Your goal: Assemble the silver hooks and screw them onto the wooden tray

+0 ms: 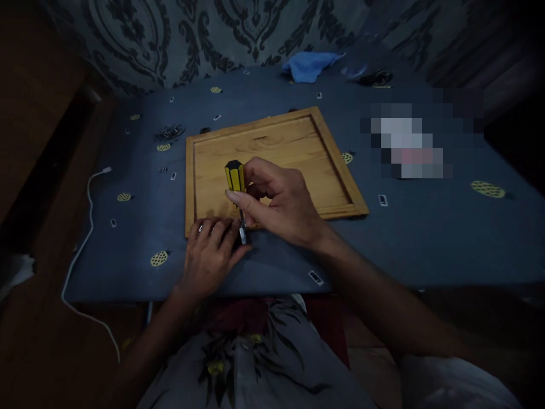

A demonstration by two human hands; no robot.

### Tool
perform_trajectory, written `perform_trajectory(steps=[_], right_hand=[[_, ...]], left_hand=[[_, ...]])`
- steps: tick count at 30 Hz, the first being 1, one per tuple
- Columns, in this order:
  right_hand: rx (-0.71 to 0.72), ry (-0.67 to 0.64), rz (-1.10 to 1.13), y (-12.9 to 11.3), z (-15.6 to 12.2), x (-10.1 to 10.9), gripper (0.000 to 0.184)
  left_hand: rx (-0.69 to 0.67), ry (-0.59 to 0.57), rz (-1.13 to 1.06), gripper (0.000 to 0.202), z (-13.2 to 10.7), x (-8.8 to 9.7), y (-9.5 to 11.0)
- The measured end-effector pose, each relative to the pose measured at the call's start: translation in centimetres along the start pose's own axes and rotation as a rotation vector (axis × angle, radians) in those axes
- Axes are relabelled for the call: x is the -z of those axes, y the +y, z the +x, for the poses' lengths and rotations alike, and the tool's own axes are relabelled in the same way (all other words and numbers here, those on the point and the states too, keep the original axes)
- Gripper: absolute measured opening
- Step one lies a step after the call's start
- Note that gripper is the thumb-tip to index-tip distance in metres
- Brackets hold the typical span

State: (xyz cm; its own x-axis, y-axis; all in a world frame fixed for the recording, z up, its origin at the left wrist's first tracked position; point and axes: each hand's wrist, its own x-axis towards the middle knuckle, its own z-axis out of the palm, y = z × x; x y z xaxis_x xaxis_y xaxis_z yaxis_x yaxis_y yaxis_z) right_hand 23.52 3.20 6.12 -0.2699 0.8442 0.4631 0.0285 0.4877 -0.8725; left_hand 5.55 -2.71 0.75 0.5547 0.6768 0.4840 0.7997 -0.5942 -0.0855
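Note:
In my right hand (283, 199) is a screwdriver (235, 176) with a yellow and black handle, pinched between thumb and fingers. Its shaft points down to a small dark and shiny metal piece (242, 235) at the near edge of a framed wooden panel (255, 147). My left hand (212, 248) presses its fingers over the panel's near left edge, and its thumb lies along the front beside the metal piece. A ring shows on the left hand. The screwdriver's tip and any screw under it are too small to make out.
Loose dark metal parts (171, 132) and a few tiny screw-like bits (163, 170) lie left of the panel on the blue tablecloth (272, 261). A white cable (90, 196) runs over the table's left side. At the back sits a blue cloth (310, 66); a blurred-out patch is at right.

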Motion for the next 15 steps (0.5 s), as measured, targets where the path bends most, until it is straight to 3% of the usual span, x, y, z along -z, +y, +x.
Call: perform_trajectory(steps=[15], right_hand=[[0.001,0.003,-0.007,0.01,-0.11,-0.07,0.026]], left_hand=[[-0.002,-0.008,0.007,0.039,-0.04,-0.01,-0.03]])
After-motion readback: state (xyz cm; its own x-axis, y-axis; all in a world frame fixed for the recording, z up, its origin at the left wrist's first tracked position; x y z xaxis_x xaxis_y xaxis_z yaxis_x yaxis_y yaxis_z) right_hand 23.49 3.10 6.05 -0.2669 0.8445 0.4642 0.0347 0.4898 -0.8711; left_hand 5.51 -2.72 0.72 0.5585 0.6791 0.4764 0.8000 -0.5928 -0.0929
